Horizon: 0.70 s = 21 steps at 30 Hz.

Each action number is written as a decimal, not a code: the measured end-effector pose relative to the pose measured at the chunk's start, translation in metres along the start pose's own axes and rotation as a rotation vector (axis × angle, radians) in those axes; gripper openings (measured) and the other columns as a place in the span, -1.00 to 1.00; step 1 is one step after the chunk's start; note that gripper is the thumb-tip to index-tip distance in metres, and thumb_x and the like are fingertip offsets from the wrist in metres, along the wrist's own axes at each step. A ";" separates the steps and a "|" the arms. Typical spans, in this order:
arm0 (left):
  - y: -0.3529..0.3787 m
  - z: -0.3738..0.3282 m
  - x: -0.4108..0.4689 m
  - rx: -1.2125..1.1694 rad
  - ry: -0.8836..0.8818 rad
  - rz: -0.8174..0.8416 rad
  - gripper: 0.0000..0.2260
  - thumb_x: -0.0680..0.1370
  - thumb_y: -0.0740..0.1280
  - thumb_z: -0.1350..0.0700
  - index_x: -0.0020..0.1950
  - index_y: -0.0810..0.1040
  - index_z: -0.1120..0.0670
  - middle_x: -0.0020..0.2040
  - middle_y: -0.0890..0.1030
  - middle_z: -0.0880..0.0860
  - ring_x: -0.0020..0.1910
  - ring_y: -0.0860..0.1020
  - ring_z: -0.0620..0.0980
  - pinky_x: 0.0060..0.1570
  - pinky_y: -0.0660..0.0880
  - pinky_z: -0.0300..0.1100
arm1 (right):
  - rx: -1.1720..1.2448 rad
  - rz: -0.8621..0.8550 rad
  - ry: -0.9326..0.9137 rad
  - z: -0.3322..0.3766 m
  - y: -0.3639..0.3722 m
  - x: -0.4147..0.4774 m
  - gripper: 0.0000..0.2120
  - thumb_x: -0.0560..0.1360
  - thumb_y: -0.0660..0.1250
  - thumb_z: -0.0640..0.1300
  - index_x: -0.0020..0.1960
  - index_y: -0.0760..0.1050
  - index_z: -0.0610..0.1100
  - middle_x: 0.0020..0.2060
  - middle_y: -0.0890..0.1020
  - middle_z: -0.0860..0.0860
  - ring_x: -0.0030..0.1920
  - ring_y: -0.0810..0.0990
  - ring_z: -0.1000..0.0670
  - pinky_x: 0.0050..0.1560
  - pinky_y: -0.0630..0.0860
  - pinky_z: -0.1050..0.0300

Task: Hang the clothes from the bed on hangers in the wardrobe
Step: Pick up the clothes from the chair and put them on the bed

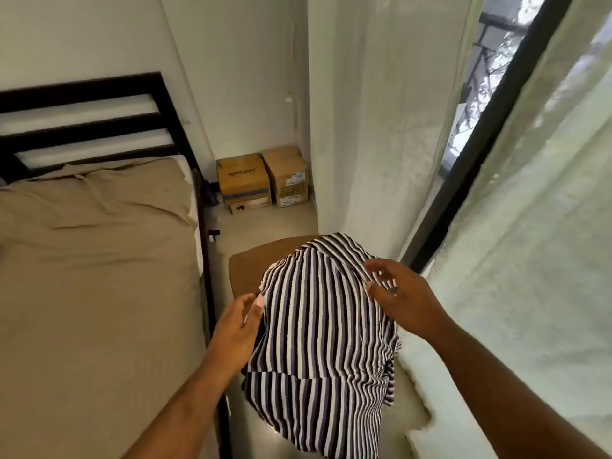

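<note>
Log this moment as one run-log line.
left hand: pinches striped shirt edge | right hand: touches shirt top, grip unclear | shirt: above brown seat, right of bed | task: shirt not yet hung
</note>
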<state>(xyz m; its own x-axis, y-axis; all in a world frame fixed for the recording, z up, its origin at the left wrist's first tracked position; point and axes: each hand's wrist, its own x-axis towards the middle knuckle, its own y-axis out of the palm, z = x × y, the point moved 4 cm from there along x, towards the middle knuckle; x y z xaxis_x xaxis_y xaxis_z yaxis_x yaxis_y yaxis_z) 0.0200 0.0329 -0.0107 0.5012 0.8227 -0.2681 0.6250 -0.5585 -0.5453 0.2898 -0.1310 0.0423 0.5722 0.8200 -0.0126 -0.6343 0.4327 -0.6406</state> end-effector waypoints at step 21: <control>0.029 0.001 0.049 -0.165 -0.482 0.329 -0.02 0.30 0.15 -0.65 0.61 0.14 -0.19 0.59 0.26 -0.06 0.56 0.25 0.06 0.56 0.12 0.08 | -0.108 0.273 0.402 -0.082 0.061 0.063 -0.03 0.33 -0.03 0.68 0.41 0.43 0.01 0.29 0.61 -0.01 0.29 0.57 -0.10 0.38 0.46 -0.19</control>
<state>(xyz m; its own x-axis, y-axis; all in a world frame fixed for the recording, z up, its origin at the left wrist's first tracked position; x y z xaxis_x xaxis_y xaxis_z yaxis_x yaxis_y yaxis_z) 0.0618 0.0572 -0.0406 0.3806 0.5374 -0.7525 0.5867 -0.7694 -0.2528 0.3298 -0.0842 -0.0607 0.5609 0.6799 -0.4725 -0.7439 0.1634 -0.6479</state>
